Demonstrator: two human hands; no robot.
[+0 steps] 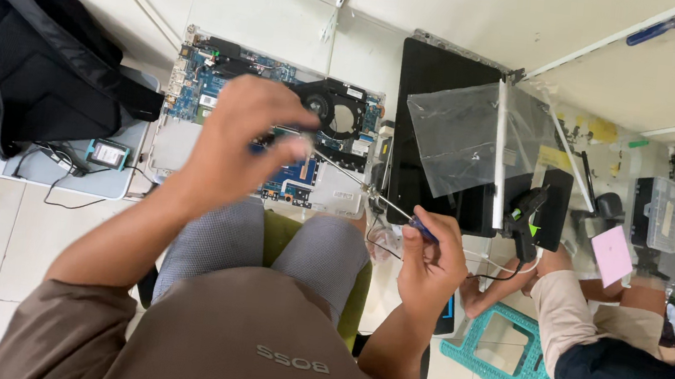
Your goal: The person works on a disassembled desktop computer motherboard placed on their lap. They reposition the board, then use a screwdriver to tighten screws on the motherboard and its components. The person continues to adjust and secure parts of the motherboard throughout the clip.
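Observation:
An opened laptop base [183, 144] lies on the floor in front of my knees, its blue circuit board [224, 73] and black round fan [334, 105] exposed. My left hand [238, 141] hovers over the board with fingers pinched on a small blue and white item that I cannot make out. My right hand [430, 258] is closed on a blue-handled screwdriver [363, 188]. Its thin metal shaft slants up and left toward my left fingertips.
A black backpack [33, 66] rests at left beside a grey laptop lid [88, 180] carrying a small box and cables. A black screen panel [437, 75] with a clear plastic bag [477, 133] lies to the right. Another person's arm [575, 315] and a teal stool [520, 359] are at right.

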